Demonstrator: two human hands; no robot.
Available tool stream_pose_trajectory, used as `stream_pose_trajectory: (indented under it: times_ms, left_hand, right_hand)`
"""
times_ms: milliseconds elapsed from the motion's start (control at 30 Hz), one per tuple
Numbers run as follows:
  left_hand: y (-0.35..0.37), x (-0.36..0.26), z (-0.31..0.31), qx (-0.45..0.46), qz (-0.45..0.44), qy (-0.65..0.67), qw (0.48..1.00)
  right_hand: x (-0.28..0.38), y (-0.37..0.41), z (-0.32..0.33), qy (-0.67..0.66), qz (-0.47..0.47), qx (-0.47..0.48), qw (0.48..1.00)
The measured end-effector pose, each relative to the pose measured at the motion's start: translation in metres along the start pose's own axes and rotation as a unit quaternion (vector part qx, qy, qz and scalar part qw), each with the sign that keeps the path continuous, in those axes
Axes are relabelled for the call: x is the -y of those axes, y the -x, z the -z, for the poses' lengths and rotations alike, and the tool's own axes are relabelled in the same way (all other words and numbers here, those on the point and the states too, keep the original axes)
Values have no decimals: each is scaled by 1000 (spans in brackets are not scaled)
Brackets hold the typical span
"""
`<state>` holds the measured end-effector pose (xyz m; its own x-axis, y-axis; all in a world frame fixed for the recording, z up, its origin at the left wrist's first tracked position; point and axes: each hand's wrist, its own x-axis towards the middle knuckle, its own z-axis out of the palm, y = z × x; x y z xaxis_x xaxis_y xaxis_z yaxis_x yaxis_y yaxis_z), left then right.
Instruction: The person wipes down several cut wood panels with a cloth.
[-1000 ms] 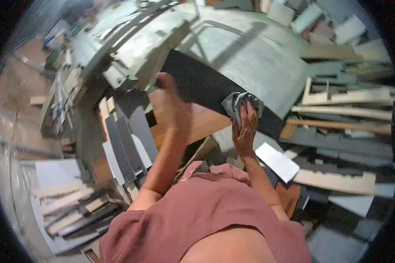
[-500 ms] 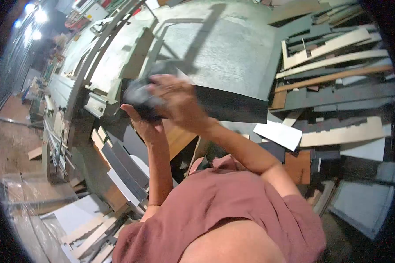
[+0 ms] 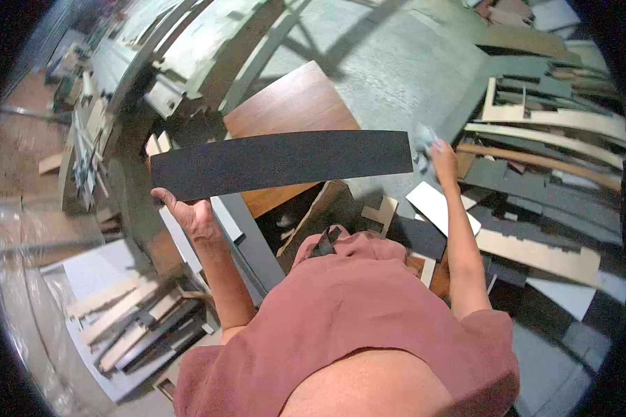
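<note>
The person holds a long dark board [image 3: 282,161] up in the air in front of the chest, above a brown wooden panel [image 3: 292,104] and the concrete floor [image 3: 396,62]. The left hand [image 3: 188,215] sits under the board's left end, palm up, with the fingers curled onto the lower edge to carry it. The right hand [image 3: 444,158] is closed around a crumpled grey cloth [image 3: 423,146], which meets the board's right end.

The work looks like a wipe-down of the board with the cloth. Since the cloth sits at the far right tip, one pass along the length may be at its end, or about to start from that side. The face turned to the camera looks evenly matte and dark, with no dust or streaks that I can make out, so how much is cleaned cannot be told. The back face and the edges are hidden, and they may yet need attention.

The board's long axis runs left to right across the view, close to level, with a slight bow from the lens. Its broad face is turned up toward the camera. Its left end points at a stack of strips [image 3: 132,320], and its right end points at pale offcuts [image 3: 556,125] scattered on the floor. A white piece [image 3: 442,207] lies just below the right wrist.
</note>
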<state>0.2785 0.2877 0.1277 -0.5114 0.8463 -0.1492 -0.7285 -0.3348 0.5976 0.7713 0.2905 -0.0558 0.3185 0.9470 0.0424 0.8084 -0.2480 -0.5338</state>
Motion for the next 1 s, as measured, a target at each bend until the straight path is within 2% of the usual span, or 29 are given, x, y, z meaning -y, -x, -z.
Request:
stream_pose_trajectory:
  times_ms: [33, 67, 100, 133, 167, 200, 233, 267, 300, 333, 400, 433, 467, 500, 533, 567, 633, 667, 700, 767, 800, 833, 867, 900, 967, 1000]
  left_hand:
    - [3, -6, 4, -60, -11, 7, 998]
    - [6, -6, 13, -35, -46, -22, 998]
    - [7, -6, 25, -43, -62, -18, 997]
    - [9, -6, 39, -53, -72, -20, 996]
    - [9, -3, 53, -61, -79, -20, 995]
    - [5, 4, 71, -91, -86, -11, 992]
    - [11, 8, 68, -98, -95, -5, 991]
    - [20, 17, 60, -142, -89, 18, 986]
    - [26, 24, 55, -184, -82, 41, 979]
    - [26, 31, 60, -185, -95, 36, 977]
    - [29, 43, 69, -184, -110, 38, 976]
    - [30, 49, 69, -177, -119, 37, 976]
    - [33, 55, 66, -159, -107, 52, 980]
    - [44, 58, 51, -143, -114, 43, 982]
    - [42, 66, 53, -142, -116, 63, 981]
    - [47, 71, 47, -149, -104, 83, 980]
    - [59, 72, 33, -66, -90, 74, 991]
    - [61, 72, 34, -51, -65, 81, 993]
    - [62, 71, 37, -43, -75, 90, 992]
    - [69, 70, 55, -56, 38, 69, 995]
    - [68, 72, 80, -83, 70, 51, 993]
    - [65, 69, 103, -109, 102, 32, 988]
    - [73, 54, 97, -114, 78, -105, 985]
    - [81, 48, 87, -151, -15, -242, 958]
    - [73, 46, 73, -116, -118, -342, 925]
    - [69, 49, 64, -54, -130, -404, 904]
  right_hand:
    - [-73, -12, -55, -240, -53, -4, 969]
    - [-41, 5, -41, -567, -132, 73, 810]
    - [-29, 16, -46, -666, -135, 113, 725]
    - [-25, 21, -71, -681, -319, 128, 647]
    - [12, 41, -70, -750, -113, 174, 628]
    - [44, 49, -80, -810, -151, 172, 540]
    - [70, 50, -92, -808, -179, 162, 537]
    - [106, 51, -91, -825, -174, 199, 499]
    - [133, 44, -101, -797, -283, 171, 505]
    - [169, 43, -94, -797, -294, 191, 492]
    - [216, 55, -91, -788, -312, 232, 478]
    - [230, 64, -94, -770, -272, 273, 509]
    - [247, 75, -80, -746, -224, 386, 494]
    - [274, 85, -82, -754, -261, 349, 492]
    - [280, 88, -97, -759, -253, 408, 440]
    - [310, 95, -92, -740, -309, 350, 484]
    - [297, 89, -105, -701, -275, 407, 517]
    - [305, 88, -99, -733, -247, 366, 518]
    - [303, 83, -104, -733, -232, 371, 521]
    - [283, 76, -118, -714, -233, 336, 569]
    - [275, 72, -115, -715, -227, 335, 570]
    - [268, 67, -111, -681, -213, 341, 612]
    - [262, 63, -108, -644, -198, 345, 653]
    - [256, 60, -109, -646, -193, 344, 653]
    - [261, 49, -102, -599, -83, 206, 770]
    - [253, 44, -91, -473, -132, 248, 835]
